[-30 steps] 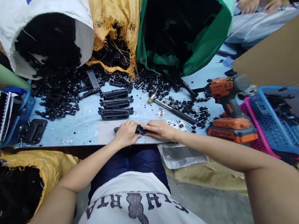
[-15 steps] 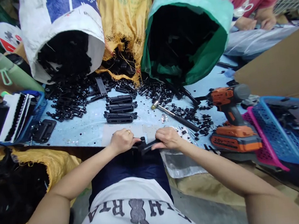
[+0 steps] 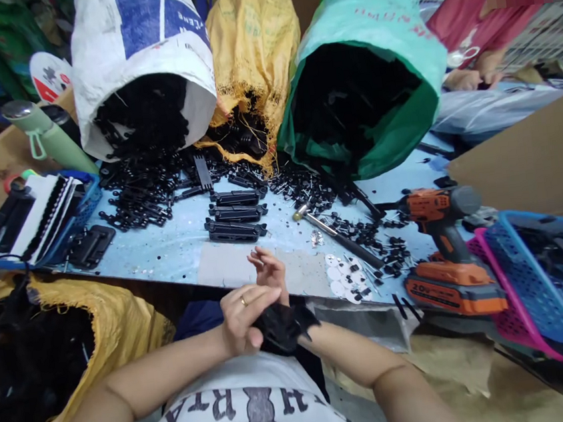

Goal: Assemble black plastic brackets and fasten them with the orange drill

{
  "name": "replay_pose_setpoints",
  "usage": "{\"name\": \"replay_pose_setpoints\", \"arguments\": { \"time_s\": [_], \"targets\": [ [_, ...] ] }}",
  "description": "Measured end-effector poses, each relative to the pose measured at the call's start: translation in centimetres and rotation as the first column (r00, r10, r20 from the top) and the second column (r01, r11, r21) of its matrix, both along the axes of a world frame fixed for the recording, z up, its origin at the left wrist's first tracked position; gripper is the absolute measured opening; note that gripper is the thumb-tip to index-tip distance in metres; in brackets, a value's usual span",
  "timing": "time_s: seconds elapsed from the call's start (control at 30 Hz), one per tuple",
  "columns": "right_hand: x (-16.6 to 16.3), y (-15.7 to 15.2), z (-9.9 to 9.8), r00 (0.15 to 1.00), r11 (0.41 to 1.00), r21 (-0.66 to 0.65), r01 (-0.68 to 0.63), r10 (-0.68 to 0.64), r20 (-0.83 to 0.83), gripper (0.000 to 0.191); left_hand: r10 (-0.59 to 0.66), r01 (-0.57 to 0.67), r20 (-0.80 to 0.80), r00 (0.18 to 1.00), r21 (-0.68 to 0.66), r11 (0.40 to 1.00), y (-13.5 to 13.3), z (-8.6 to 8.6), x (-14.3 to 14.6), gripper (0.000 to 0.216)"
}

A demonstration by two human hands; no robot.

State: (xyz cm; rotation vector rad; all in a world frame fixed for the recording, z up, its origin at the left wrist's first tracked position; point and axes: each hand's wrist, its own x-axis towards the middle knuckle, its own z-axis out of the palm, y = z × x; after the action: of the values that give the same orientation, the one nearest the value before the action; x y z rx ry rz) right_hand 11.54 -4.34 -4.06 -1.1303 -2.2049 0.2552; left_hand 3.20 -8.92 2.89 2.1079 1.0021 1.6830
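My left hand (image 3: 242, 314), with a ring on one finger, is closed on a black piece (image 3: 282, 327) that lies across my right wrist, just in front of my white shirt. My right hand (image 3: 268, 271) is turned upward above the table edge with its fingers loosely apart and nothing in them. What the black piece is exactly I cannot make out. Both hands are off the blue table (image 3: 175, 249), near a pale mat (image 3: 222, 267).
White (image 3: 139, 58), yellow (image 3: 249, 46) and green (image 3: 371, 60) sacks spill black parts (image 3: 139, 192). Three assembled black pieces (image 3: 235, 214), a hammer (image 3: 334, 232), white washers (image 3: 341, 273), an orange drill (image 3: 441, 248), blue baskets (image 3: 543, 264), a green bottle (image 3: 50, 138). Another person's hands (image 3: 473, 73) far right.
Both hands left the table edge and came toward my body. The black piece they held together now sits at my right wrist; the right hand let go and turned upward.
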Motion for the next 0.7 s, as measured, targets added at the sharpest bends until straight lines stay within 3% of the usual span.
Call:
{"name": "replay_pose_setpoints", "arguments": {
  "time_s": [0.03,0.13,0.23,0.3,0.37,0.43,0.53,0.63,0.7],
  "targets": [
    [-0.3,1.6,-0.1,0.992,0.999,-0.008,0.052,-0.053,-0.114,0.037,0.063,-0.058,-0.083,0.995,0.057,0.997,0.6,-0.9,-0.6,0.071],
    [0.8,8.2,1.1,0.963,0.997,0.038,-0.068,0.076,-0.259,0.029,0.202,-0.182,-0.446,0.872,0.087,0.979,2.4,-3.1,-2.6,0.069],
    [2.2,16.3,2.9,0.978,0.999,0.024,-0.042,0.046,-0.202,0.021,0.055,-0.194,-0.743,0.667,-0.102,0.976,4.4,-4.7,-4.3,0.044],
    [1.8,21.0,3.9,0.997,1.0,-0.018,-0.02,0.018,-0.072,0.018,0.0,-0.232,-0.791,0.612,-0.18,0.956,6.1,-5.4,-5.0,0.038],
    [-0.1,24.3,4.6,0.996,0.997,-0.077,-0.024,0.031,0.086,0.016,0.025,-0.302,-0.79,0.612,-0.204,0.931,8.1,-5.7,-5.3,0.037],
    [-3.3,26.1,4.9,0.981,0.992,-0.125,-0.024,0.048,0.189,0.019,0.063,-0.355,-0.784,0.618,-0.206,0.912,10.0,-5.4,-5.5,0.04],
    [-8.6,27.4,5.1,0.978,0.989,-0.147,0.019,0.012,0.207,0.043,0.149,-0.436,-0.758,0.635,-0.191,0.88,12.8,-4.3,-6.3,0.044],
    [-12.4,28.5,5.1,0.985,0.982,-0.179,0.061,-0.03,0.173,0.068,0.304,-0.613,-0.735,0.606,-0.188,0.768,16.1,-2.9,-8.6,0.035],
    [-13.4,29.3,5.2,0.99,0.974,-0.222,0.053,-0.022,0.14,0.068,0.355,-0.722,-0.77,0.53,-0.19,0.665,18.6,-2.4,-10.9,0.029]
  ]
}}
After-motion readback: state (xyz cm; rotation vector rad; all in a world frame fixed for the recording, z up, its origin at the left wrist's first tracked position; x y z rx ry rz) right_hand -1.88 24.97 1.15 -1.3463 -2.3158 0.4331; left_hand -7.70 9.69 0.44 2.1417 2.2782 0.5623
